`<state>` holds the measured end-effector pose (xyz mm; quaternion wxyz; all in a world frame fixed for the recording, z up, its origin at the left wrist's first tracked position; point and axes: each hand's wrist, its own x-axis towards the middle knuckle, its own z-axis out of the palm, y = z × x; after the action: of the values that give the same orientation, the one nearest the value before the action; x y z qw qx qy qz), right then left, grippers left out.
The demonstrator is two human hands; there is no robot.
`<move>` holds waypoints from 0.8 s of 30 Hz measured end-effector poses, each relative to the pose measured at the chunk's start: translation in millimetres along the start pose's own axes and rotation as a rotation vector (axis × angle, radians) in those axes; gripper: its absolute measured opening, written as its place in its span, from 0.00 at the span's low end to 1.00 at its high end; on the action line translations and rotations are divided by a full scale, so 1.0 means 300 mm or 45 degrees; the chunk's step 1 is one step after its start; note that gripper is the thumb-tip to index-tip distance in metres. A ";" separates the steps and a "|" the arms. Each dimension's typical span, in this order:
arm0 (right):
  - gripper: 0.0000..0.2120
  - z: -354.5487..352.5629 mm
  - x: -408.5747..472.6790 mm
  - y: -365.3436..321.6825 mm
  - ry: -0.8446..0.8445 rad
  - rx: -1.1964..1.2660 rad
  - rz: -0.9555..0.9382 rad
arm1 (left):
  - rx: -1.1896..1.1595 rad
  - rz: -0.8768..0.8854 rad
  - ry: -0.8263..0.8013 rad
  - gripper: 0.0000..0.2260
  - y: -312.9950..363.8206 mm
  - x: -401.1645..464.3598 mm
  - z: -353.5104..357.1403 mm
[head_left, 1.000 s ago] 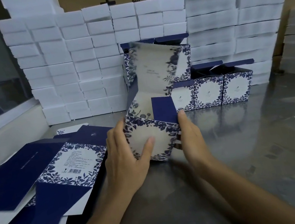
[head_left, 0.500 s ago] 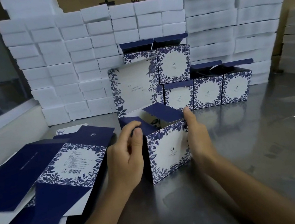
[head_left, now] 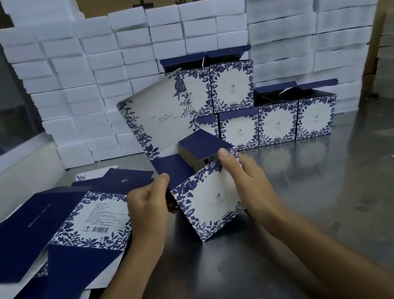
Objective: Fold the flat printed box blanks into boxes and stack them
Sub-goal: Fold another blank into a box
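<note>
Steel table (head_left: 355, 201): both hands gripping half-folded box (head_left: 208, 199), tilted.

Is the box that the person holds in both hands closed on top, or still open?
Open. The box has its big printed lid standing up behind, and two blue side flaps are not tucked in.

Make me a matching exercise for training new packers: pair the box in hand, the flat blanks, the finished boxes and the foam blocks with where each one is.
Things:
1. box in hand
2. flat blanks
3. finished boxes
4. foam blocks

Places:
A. walled up along the back
B. piled at the left of the table
C. two tiers in front of the foam
D. centre, between the left hand and right hand

Pairs: 1-D, 2-B, 3-C, 4-A
</note>
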<state>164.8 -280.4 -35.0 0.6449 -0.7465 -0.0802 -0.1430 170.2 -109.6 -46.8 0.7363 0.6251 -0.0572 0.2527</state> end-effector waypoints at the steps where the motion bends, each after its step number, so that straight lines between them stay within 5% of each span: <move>1: 0.22 -0.001 -0.002 -0.010 -0.017 -0.013 0.034 | 0.001 0.028 -0.009 0.30 0.006 0.000 0.001; 3: 0.05 -0.004 -0.003 -0.023 -0.049 -0.048 0.028 | 0.035 0.097 -0.022 0.28 0.021 -0.008 0.006; 5: 0.03 -0.003 -0.003 -0.028 -0.016 -0.044 0.031 | 0.073 0.131 -0.048 0.27 0.027 -0.018 0.010; 8: 0.32 -0.002 0.001 -0.015 0.063 -0.033 0.031 | 0.102 0.076 -0.118 0.27 0.022 -0.022 0.013; 10: 0.41 -0.002 -0.003 -0.022 0.166 -0.097 -0.009 | 0.184 0.026 -0.119 0.26 0.016 -0.017 0.017; 17: 0.35 -0.005 -0.032 -0.037 0.310 -0.406 -0.373 | 0.492 -0.046 -0.100 0.18 -0.036 -0.032 0.022; 24: 0.32 -0.017 -0.028 -0.036 0.246 -0.344 -0.405 | 0.164 -0.355 0.044 0.15 -0.065 -0.007 0.018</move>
<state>153.1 -283.3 -26.9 0.5130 -0.7869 -0.1149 -0.3231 178.2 -117.0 -63.9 0.7234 0.6686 0.0590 0.1618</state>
